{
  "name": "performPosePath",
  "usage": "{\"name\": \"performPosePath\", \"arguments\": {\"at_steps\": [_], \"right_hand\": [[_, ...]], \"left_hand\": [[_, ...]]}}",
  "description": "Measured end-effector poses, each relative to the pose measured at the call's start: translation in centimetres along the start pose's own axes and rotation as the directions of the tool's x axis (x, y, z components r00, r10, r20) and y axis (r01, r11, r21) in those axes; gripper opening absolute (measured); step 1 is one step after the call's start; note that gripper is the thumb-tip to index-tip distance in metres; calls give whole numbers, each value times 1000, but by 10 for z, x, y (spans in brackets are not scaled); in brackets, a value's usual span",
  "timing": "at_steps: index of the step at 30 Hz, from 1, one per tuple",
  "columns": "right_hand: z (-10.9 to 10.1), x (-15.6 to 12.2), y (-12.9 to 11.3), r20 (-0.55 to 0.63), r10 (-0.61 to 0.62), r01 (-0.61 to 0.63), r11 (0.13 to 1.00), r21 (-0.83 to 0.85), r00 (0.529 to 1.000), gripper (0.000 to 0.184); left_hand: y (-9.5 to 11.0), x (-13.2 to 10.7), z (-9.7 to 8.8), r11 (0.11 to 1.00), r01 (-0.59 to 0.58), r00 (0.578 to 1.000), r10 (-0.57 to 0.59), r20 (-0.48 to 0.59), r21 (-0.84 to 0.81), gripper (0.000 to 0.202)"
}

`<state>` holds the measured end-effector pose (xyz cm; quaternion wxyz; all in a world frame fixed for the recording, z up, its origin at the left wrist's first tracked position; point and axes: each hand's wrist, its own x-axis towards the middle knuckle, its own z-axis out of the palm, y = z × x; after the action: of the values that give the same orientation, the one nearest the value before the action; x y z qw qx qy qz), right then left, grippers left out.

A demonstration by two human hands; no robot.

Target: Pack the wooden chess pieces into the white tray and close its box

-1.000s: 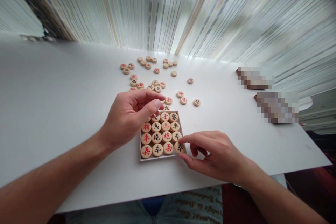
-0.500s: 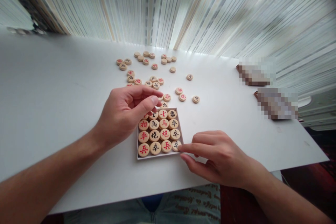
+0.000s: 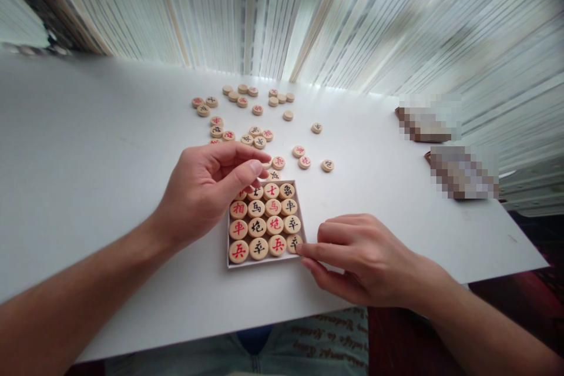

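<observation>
A shallow white box (image 3: 267, 262) holds wooden Chinese chess pieces in rows, their characters red or black. My left hand (image 3: 215, 188) hovers over its far left corner, thumb and index finger a little apart, with nothing visible between them; it hides part of the far row. At the near right corner, the index fingertip of my right hand (image 3: 359, 261) touches a black-marked chess piece (image 3: 292, 242). The right thumb is below it, beside the box wall, and the other fingers are bent.
More loose chess pieces (image 3: 257, 110) lie scattered on the white table (image 3: 145, 111) beyond the box, some face down. Two blurred brown objects (image 3: 460, 173) are at the right. A striped string curtain (image 3: 220, 12) hangs along the far edge.
The whole view has shifted slightly, moving the box and pieces a little left in the picture. Both hands keep nearly the same pose and place about the box.
</observation>
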<state>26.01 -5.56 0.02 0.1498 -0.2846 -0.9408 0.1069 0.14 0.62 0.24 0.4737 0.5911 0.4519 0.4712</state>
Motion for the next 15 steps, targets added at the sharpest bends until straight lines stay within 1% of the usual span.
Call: {"name": "performPosePath", "arguments": {"at_steps": [4, 9, 15], "right_hand": [[-2, 1, 3, 14, -27, 28, 1000, -13, 1000, 27], [-1, 1, 5, -28, -17, 17, 1000, 8, 999, 22], [0, 3, 5, -8, -29, 29, 999, -35, 1000, 24]], "left_hand": [[0, 0, 0, 1000, 10, 1000, -10, -4, 1, 12], [1, 1, 0, 1000, 5, 1000, -6, -7, -3, 12], [-1, 0, -1, 1000, -10, 1000, 10, 1, -12, 12]]}}
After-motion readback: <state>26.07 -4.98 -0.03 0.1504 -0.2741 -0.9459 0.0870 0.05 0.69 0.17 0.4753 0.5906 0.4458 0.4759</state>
